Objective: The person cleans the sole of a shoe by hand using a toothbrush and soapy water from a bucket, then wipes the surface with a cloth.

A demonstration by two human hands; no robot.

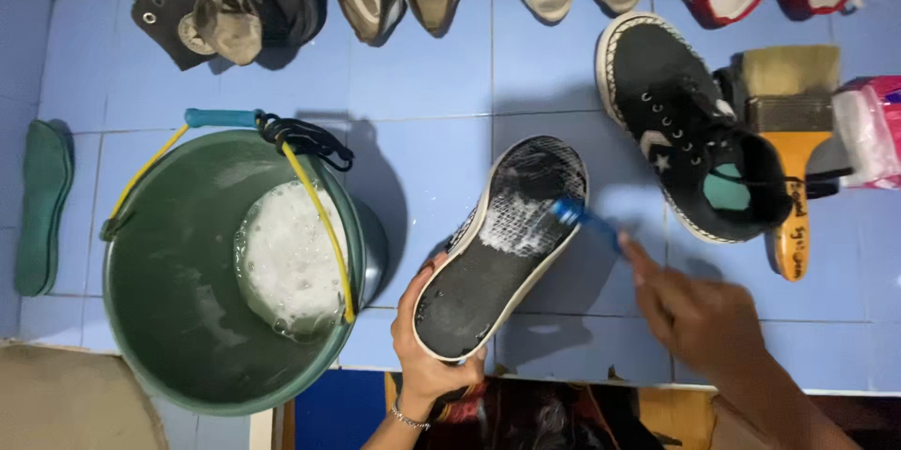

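Left hand (pixel 427 342) clamps the heel of the black white-edged shoe (pixel 502 248), sole up, long axis running away toward upper right, right of the green plastic bucket (pixel 178 319). Right hand (pixel 694 314) grips a blue toothbrush (pixel 582 220) on the sudsy forefoot.

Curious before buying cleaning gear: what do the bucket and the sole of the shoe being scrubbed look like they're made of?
The bucket looks like green moulded plastic: smooth, slightly glossy wall, with a yellow handle that may be coated wire. The sole, held by the left hand, looks like black rubber with a fine moulded tread and a white rim, partly under foam.
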